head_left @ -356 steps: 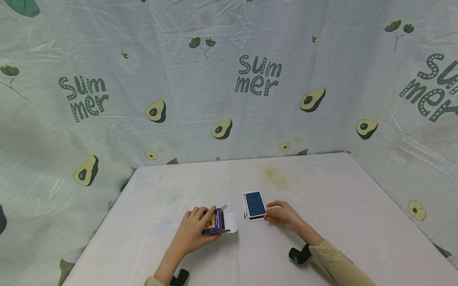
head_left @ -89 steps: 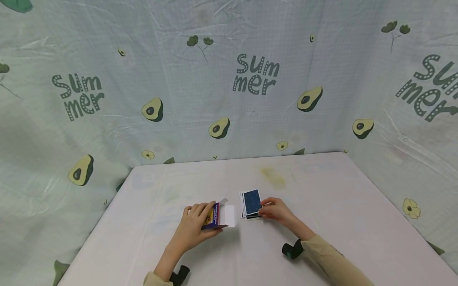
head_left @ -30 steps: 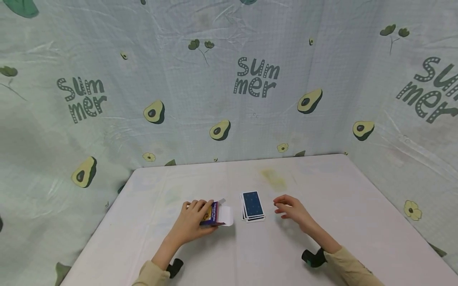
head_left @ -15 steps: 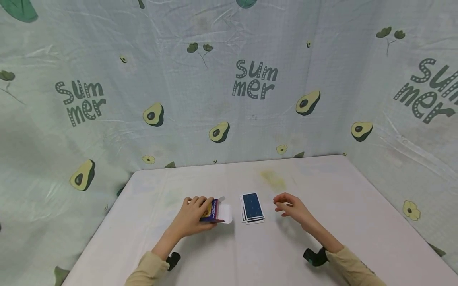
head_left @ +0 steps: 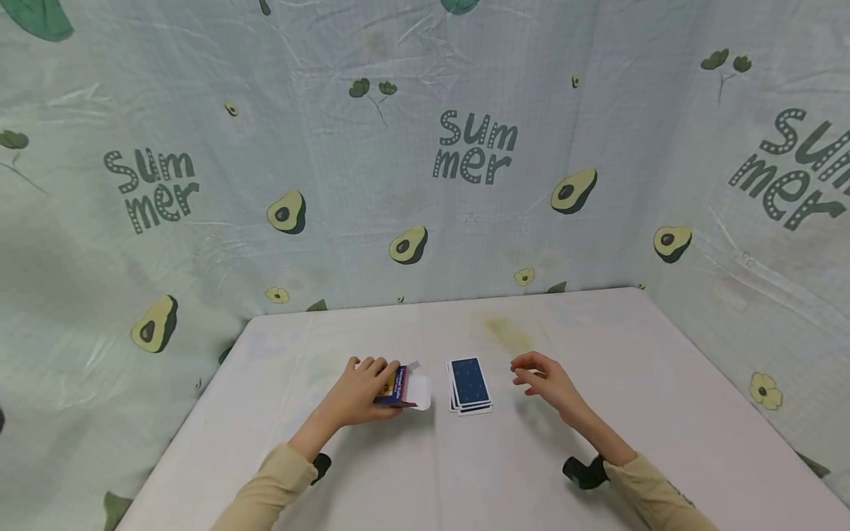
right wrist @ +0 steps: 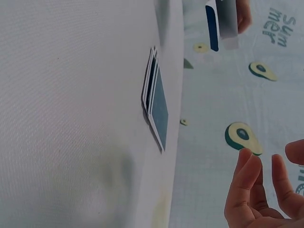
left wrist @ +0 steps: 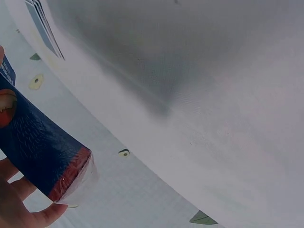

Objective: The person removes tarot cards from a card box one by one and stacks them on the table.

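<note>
My left hand (head_left: 358, 391) grips a small purple-blue card box (head_left: 401, 385), held above the table with its white flap open to the right. In the left wrist view, the box's blue back (left wrist: 42, 142) shows with a red band at one end. A short stack of cards (head_left: 470, 382), backs dark blue with white borders, lies right of the box, its edges slightly uneven. Beyond the stack's right side my right hand (head_left: 550, 385) hovers, fingers loosely bent and holding nothing. The right wrist view shows the stack (right wrist: 159, 111) apart from the right hand (right wrist: 251, 194).
A white cloth covers the table (head_left: 571, 332), with a yellowish stain (head_left: 508, 335) behind the cards. A printed curtain (head_left: 332, 162) with avocados hangs along the back and sides. Black wrist cameras sit at the right wrist (head_left: 584, 473) and left wrist (head_left: 322, 467).
My right hand was touching the stack's right edge three seconds ago; it has since drawn off to the right. The left hand has raised the card box slightly. The stack has stayed put.
</note>
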